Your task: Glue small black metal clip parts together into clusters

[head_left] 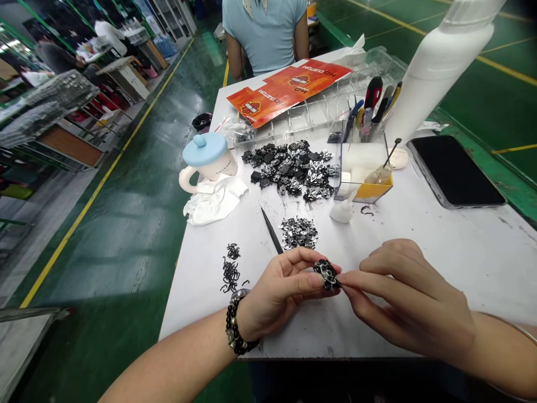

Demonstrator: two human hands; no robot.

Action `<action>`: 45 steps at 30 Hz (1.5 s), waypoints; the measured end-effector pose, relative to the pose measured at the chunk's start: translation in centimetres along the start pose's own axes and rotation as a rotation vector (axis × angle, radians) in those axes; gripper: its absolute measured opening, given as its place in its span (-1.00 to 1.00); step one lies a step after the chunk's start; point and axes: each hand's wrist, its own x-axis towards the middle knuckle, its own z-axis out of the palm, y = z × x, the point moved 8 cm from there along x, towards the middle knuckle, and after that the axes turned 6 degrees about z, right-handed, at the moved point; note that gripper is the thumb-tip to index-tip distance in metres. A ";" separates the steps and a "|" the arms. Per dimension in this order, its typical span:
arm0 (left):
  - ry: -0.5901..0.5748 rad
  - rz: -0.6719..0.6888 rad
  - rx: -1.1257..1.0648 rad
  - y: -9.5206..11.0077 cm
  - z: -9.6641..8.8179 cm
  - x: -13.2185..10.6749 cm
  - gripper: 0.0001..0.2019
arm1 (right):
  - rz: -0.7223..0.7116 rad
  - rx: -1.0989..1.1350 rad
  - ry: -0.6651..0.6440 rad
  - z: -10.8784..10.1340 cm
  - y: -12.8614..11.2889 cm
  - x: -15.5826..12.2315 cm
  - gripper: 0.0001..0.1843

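Between the thumb and fingers of my left hand (pixel 279 288) is a small black part with silver metal trim (pixel 327 274). The thumb and forefinger of my right hand (pixel 403 296) pinch together at that part's right edge; whatever they grip there, if anything, is too small to make out. Just beyond my left hand lies a heap of small silver pieces (pixel 298 232), with black pointed tweezers (pixel 272 230) beside it. Thin curved black pieces (pixel 230 271) are scattered left of my wrist. Farther back sits a larger pile of black and silver parts (pixel 293 168).
A lidded mug (pixel 210 159) stands at the left by a crumpled white tissue (pixel 216 200). At the right are a tool holder (pixel 363 168), a white bottle (pixel 444 67) and a phone (pixel 457 170). Orange printed sheets (pixel 289 89) lie over clear trays. A person (pixel 265 36) sits ahead.
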 end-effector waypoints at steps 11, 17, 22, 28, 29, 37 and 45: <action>0.005 -0.023 -0.006 -0.1 0.0 0.0 -0.74 | -0.012 0.095 -0.137 0.3 0.6 0.2 -0.85; 0.009 -0.029 -0.008 -0.2 0.0 0.0 -0.72 | -0.055 0.048 -0.123 0.3 0.6 -0.1 -0.79; 0.016 -0.026 -0.019 -0.2 -0.1 0.0 -0.73 | -0.118 -0.080 -0.100 0.4 0.1 -0.5 -0.82; 0.023 -0.028 -0.014 -0.2 -0.1 0.0 -0.72 | -0.093 -0.054 -0.081 0.2 0.0 -0.3 -0.84; 0.028 -0.028 -0.006 -0.2 -0.1 0.0 -0.72 | -0.088 -0.057 -0.083 0.2 0.0 -0.3 -0.84; 0.046 -0.033 0.012 -0.3 -0.1 -0.1 -0.72 | -0.095 -0.097 -0.081 0.2 -0.1 -0.6 -0.88; 0.047 -0.034 0.005 -0.3 -0.1 -0.1 -0.72 | 0.006 0.005 -0.069 0.2 0.1 0.0 -0.88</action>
